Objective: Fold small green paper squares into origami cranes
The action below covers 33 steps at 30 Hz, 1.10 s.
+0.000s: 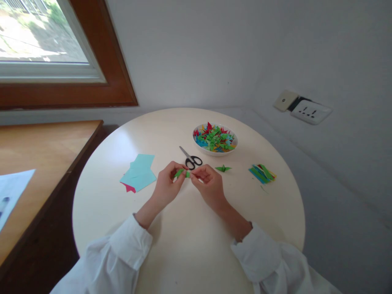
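Both my hands meet over the middle of a round cream table (190,245). My left hand (168,185) and my right hand (208,183) each pinch one end of a small folded green paper piece (183,173), fingers closed on it. Just beyond my fingers lie black-handled scissors (191,158). A finished green paper crane (223,168) rests on the table right of my right hand. A white bowl (214,152) heaped with several colourful folded cranes stands further back.
A stack of light blue paper sheets (139,173) with a pink one underneath lies to the left. Coloured paper strips (262,173) lie to the right. A wooden desk (39,151) with a white sheet adjoins on the left, under a window. Wall sockets (310,111) are at right.
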Motion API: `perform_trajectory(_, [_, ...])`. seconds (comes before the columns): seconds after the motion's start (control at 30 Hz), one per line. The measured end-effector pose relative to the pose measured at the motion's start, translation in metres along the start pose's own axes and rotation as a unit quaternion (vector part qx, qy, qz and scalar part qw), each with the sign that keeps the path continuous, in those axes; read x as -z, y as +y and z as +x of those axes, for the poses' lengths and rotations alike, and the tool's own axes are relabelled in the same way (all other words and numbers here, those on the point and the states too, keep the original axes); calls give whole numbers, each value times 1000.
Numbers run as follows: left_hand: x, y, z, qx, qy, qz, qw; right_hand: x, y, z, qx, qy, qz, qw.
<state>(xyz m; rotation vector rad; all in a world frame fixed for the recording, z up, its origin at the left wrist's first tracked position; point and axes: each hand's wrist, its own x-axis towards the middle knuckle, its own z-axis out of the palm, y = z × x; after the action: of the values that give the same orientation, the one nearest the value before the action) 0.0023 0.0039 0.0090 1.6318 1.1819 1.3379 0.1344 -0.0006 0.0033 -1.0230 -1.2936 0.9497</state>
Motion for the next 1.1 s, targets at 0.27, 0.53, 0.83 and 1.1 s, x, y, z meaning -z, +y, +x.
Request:
perform_trajectory(0.27, [1, -6, -1, -1, 13, -8, 1000, -1, 4, 1, -27, -8, 32, 999])
perform_trajectory(0.53, [1, -8, -2, -9, 18, -5, 1000, -1, 6, 2, -25, -14, 36, 999])
perform_trajectory(0.83, [-2, -7, -3, -6, -2, -4, 1000, 0, 4, 3, -1, -9, 7, 1000])
perform_trajectory(1.1, [3, 2, 1, -70, 76, 132, 986, 2, 4, 4, 25, -2, -36, 999])
